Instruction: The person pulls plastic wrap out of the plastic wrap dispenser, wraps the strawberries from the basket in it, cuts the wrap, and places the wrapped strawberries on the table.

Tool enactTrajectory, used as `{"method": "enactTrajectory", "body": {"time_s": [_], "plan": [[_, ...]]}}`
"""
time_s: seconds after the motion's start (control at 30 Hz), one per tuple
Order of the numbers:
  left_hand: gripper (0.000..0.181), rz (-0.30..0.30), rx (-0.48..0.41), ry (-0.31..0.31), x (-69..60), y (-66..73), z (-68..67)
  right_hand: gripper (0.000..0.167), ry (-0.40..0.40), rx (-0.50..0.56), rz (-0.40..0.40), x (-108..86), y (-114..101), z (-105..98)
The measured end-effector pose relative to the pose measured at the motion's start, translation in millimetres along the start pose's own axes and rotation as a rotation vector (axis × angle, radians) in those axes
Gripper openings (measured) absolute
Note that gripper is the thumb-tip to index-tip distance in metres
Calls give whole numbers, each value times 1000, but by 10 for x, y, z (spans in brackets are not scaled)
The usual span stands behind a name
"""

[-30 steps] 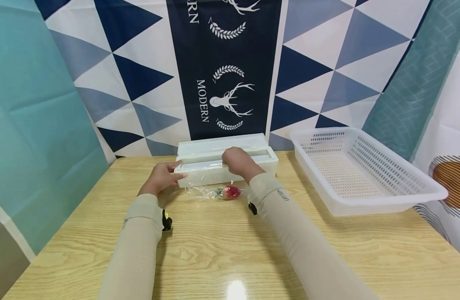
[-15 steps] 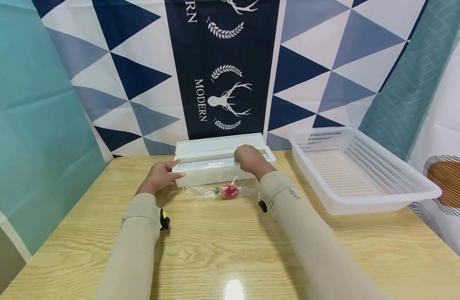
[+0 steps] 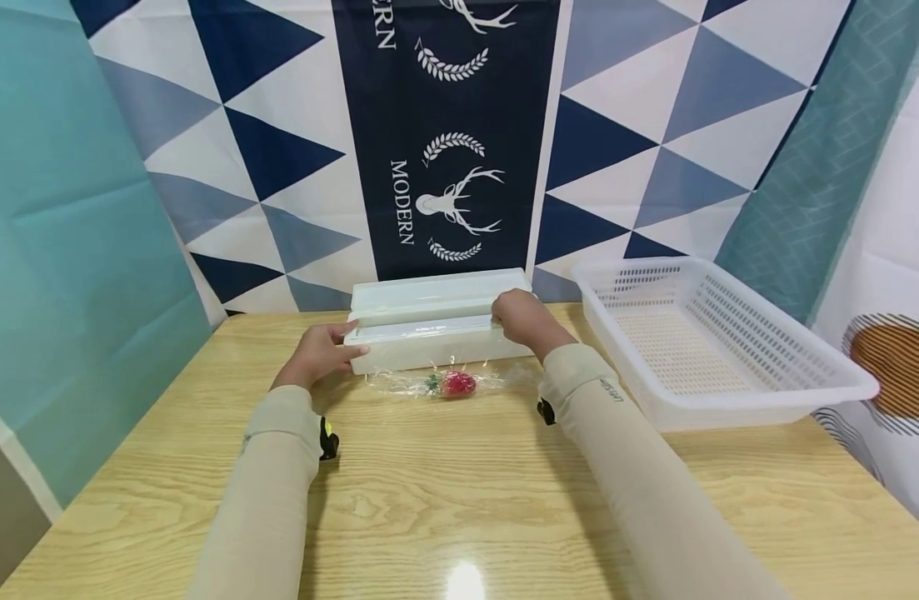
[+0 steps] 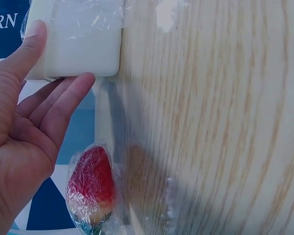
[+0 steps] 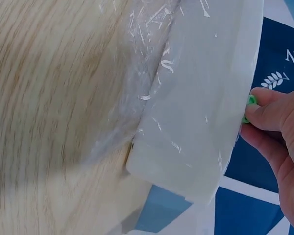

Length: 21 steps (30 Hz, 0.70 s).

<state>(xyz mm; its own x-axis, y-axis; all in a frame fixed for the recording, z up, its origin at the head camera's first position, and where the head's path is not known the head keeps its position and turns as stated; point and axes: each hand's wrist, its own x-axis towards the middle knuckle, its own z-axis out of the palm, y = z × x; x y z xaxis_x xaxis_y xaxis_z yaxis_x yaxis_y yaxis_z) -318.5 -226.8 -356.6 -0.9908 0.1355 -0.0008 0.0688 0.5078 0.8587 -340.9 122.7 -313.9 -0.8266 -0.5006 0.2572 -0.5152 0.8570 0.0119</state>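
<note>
A long white cling film dispenser (image 3: 437, 352) stands at the back of the wooden table with its lid (image 3: 437, 287) raised. My left hand (image 3: 312, 357) grips the dispenser's left end, thumb and fingers on different sides. Near the other end, my right hand (image 3: 532, 321) pinches a small green slide cutter (image 5: 250, 108) at the dispenser's edge. Clear cling film (image 5: 137, 73) hangs down the front onto the table. In front of the dispenser lies a red strawberry (image 3: 459, 383) with green leaves, the film over or around it.
A white perforated plastic basket (image 3: 774, 400) stands to the right of the dispenser. Patterned cloth (image 3: 452, 125) hangs directly behind the table, and a teal cloth (image 3: 77, 250) hangs along the left.
My right hand has moved right along the dispenser's top, from about its middle to near its right end. My left hand has kept its hold on the left end.
</note>
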Motion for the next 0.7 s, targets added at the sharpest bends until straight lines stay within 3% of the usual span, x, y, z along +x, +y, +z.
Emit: {"method": "enactTrajectory", "body": {"time_s": [0.7], "plan": [[66,11,17,3,27,-25,19,16,-3,18,26,-96,211,1]]}}
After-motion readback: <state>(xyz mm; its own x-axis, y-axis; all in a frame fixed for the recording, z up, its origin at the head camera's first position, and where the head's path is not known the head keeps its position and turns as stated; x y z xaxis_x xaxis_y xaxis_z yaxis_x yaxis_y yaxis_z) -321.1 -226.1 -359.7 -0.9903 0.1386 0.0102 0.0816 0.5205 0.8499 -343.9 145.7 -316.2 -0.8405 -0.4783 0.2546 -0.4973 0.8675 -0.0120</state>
